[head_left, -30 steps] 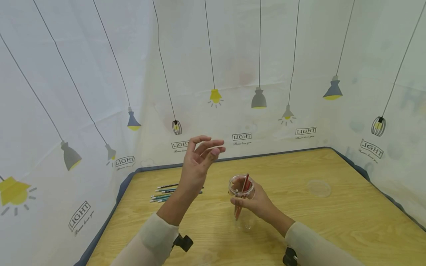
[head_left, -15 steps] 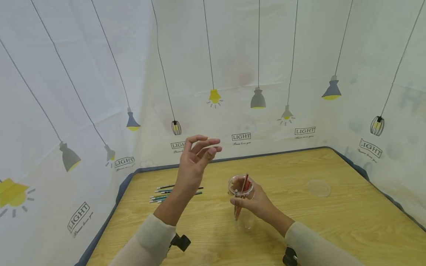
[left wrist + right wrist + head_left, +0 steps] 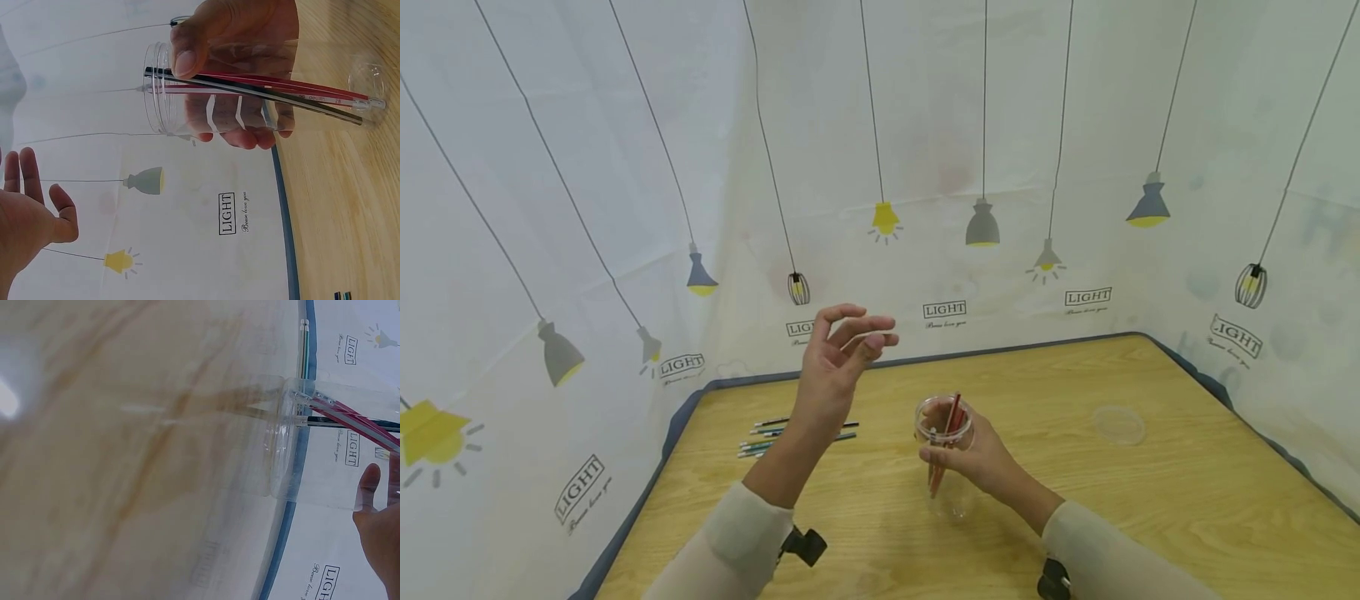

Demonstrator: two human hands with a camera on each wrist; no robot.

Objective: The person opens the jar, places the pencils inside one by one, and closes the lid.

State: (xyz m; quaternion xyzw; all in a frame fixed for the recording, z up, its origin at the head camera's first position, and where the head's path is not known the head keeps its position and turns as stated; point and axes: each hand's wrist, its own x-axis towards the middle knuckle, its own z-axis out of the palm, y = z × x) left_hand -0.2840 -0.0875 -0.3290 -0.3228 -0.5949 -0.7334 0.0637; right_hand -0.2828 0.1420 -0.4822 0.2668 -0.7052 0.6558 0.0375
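Note:
My right hand (image 3: 988,450) grips a clear plastic jar (image 3: 331,59), thumb on one side and fingers round the other. Inside lean red pencils (image 3: 275,81) and a dark pencil (image 3: 294,100), their ends near the jar's open mouth. The right wrist view shows the jar's base (image 3: 281,437) right at the tabletop, mirrored in its surface. My left hand (image 3: 835,367) is raised to the left of the jar, apart from it, with loosely bent fingers and nothing in them. Below and behind the left forearm, several pencils (image 3: 763,446) lie on the table, partly hidden by it.
A round transparent lid (image 3: 1118,425) lies flat on the wooden table (image 3: 1045,383), to the right of the jar. A dark blue edge (image 3: 1000,347) borders the table, and white sheets (image 3: 1075,100) printed with lamps enclose it on three sides.
My left hand has drifted slightly left, away from the jar. The right hand, the jar and the pencils in it stay where they were.

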